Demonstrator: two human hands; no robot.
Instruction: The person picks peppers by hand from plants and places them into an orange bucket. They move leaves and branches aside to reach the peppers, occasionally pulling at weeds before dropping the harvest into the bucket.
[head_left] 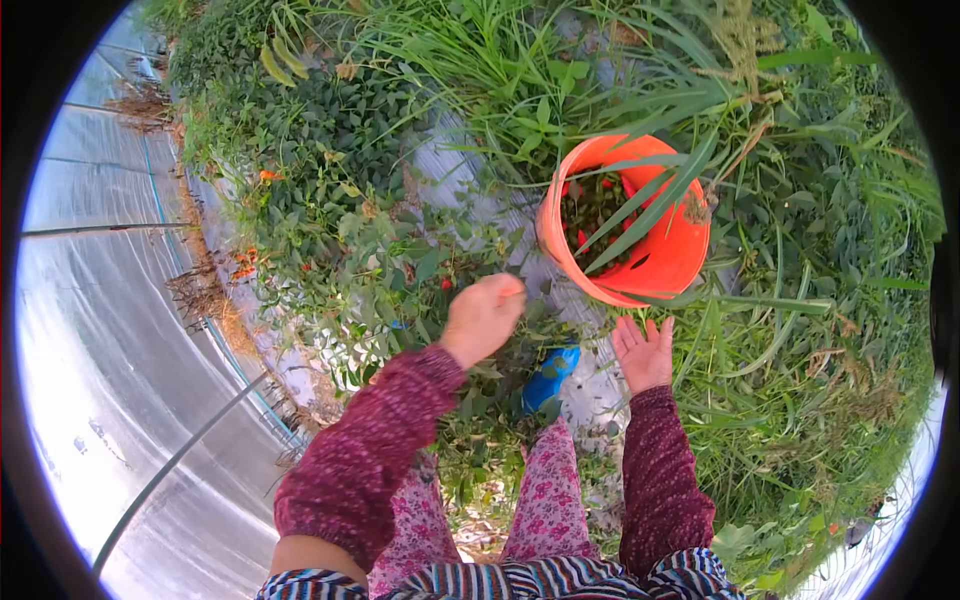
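My left hand (484, 318) is closed, slightly blurred, above the leafy plants left of the bucket. Its fingers curl inward, and what they hold, if anything, is hidden. A small red fruit (446, 285) shows among the leaves beside it. My right hand (645, 354) is open, palm up and fingers spread, just below the near rim of an orange bucket (672, 252). The bucket tilts a little and holds dark green and red produce (592, 212), too small to name surely. Long grass blades (640, 225) hang across its mouth.
Pale ground sheeting (447, 160) runs between the plant rows. Tall grass (790, 380) crowds the right side. A curved plastic greenhouse wall (110, 290) with a pipe (180, 470) stands at left. A blue shoe (550, 378) is on the ground below my hands.
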